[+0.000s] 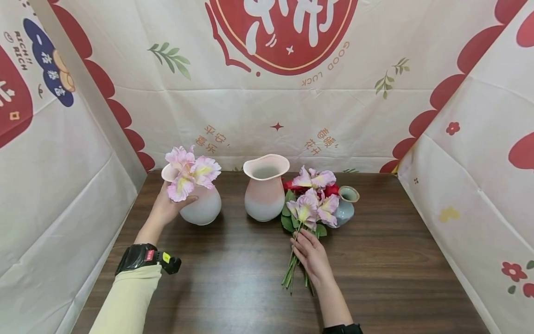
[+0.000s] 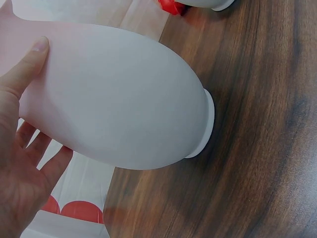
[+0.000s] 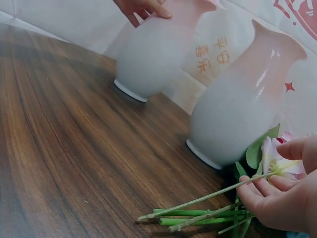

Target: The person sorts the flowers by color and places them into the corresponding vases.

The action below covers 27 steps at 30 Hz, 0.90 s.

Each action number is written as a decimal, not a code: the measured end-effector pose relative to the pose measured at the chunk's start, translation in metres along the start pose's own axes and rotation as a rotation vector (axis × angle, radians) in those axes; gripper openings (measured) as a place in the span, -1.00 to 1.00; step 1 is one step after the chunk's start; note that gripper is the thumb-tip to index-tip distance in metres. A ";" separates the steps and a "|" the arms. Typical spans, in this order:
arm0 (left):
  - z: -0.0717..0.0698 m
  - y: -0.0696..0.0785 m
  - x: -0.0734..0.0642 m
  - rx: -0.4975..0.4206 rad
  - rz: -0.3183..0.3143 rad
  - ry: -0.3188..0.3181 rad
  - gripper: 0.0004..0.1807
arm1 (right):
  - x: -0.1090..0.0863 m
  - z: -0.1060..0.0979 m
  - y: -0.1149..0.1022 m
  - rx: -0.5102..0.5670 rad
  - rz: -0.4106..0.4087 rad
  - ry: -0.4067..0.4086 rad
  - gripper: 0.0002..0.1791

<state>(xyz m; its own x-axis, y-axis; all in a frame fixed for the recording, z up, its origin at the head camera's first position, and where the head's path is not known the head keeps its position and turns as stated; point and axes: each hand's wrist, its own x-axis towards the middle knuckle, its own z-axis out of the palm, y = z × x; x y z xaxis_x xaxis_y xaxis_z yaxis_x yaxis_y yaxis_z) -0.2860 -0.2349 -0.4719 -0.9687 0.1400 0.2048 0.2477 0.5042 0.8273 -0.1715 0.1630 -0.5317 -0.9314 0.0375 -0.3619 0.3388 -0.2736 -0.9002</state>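
My left hand (image 1: 165, 206) grips the neck of a pink-and-white vase (image 2: 124, 94), thumb on one side and fingers on the other. A pink iris-like flower (image 1: 193, 172) stands in its mouth, hiding part of the rim; its stem is hidden inside. My right hand (image 1: 312, 257) rests at the stems (image 3: 203, 218) of a pile of artificial flowers, its fingers loosely bent against one thin stem and the thumb apart from them. Pink flowers (image 1: 310, 208) lie on top of the pile, with red blooms (image 1: 331, 190) and green leaves (image 1: 288, 222) partly covered below.
A second pink-and-white vase (image 1: 263, 195) stands upright between the hands, just left of the flower pile. A small blue-grey vase (image 1: 345, 208) is beside the pile on the right. Printed cloth walls (image 1: 267, 106) enclose the back and sides of the dark wooden table (image 1: 396, 269).
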 end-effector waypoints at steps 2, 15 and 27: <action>0.000 0.000 0.000 -0.005 0.004 -0.001 0.02 | -0.001 0.000 0.001 0.015 -0.011 -0.014 -0.40; -0.001 0.003 -0.001 -0.014 -0.011 0.004 0.00 | -0.002 0.007 0.002 0.142 -0.056 0.065 -0.41; 0.000 0.003 -0.004 -0.008 -0.012 0.004 0.01 | -0.001 0.010 0.004 0.213 -0.097 0.145 -0.45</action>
<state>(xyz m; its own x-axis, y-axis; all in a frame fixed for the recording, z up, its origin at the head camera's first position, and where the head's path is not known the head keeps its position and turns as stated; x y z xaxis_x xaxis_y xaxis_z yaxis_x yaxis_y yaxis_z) -0.2818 -0.2335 -0.4705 -0.9716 0.1310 0.1970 0.2363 0.4989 0.8338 -0.1711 0.1526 -0.5323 -0.9242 0.2070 -0.3209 0.1985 -0.4575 -0.8668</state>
